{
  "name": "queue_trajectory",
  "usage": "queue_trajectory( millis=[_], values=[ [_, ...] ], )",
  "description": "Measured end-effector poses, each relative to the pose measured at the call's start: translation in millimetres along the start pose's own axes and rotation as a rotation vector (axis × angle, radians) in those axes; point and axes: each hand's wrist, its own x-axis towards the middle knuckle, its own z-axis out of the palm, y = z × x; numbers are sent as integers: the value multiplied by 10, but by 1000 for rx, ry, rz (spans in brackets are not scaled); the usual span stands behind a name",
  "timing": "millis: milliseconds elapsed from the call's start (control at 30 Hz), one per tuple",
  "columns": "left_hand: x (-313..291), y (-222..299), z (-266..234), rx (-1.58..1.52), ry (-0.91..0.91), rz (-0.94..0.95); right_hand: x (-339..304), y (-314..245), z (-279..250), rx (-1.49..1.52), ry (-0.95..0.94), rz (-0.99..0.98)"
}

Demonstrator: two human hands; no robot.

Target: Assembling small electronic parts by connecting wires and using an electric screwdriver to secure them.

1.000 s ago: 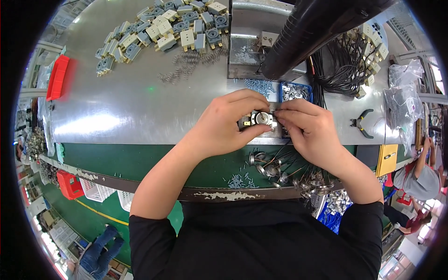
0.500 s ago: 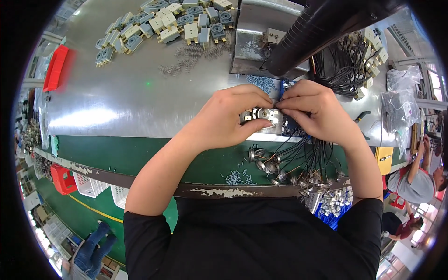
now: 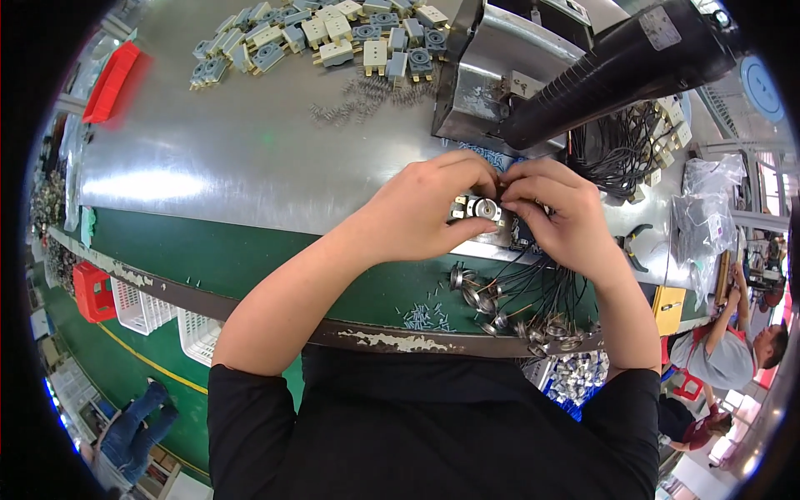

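A small switch-like part with a round metal disc (image 3: 483, 208) is gripped by my left hand (image 3: 425, 208), thumb along its near side and fingers curled over its far side. My right hand (image 3: 562, 208) pinches at the part's far right corner, its fingertips almost meeting those of the left. What lies between the right fingertips is too small and covered to make out. Under the right hand run black wires (image 3: 554, 287), ending in several round metal pieces (image 3: 479, 296) on the green mat. Just beyond the fingers lies a heap of small blue screws (image 3: 483, 156).
A black cylindrical power tool (image 3: 600, 79) slants over a metal housing (image 3: 475, 75) ahead. Grey and cream switch blocks (image 3: 333, 29) and loose springs (image 3: 358, 98) lie far left. Pliers (image 3: 636, 248) and a plastic bag (image 3: 707, 208) are at right. More screws (image 3: 422, 317) sit nearby on the green mat.
The whole view has shifted, bringing more of the power tool and the pliers into sight. Both hands stay at the same part, the right fingers slightly repositioned.
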Motion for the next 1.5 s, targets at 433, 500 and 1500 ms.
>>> queue_trajectory(
  millis=[433, 500, 1500],
  values=[
    [-19, -51, 17, 33, -16, 19, 64, -69, -50, 184, -70, 247],
    [-13, -50, 18, 35, -20, 14, 68, -42, -32, 189, -64, 240],
    [53, 8, 21, 37, -35, 62, 1277, 238, -255, 1144, 32, -451]
  ],
)
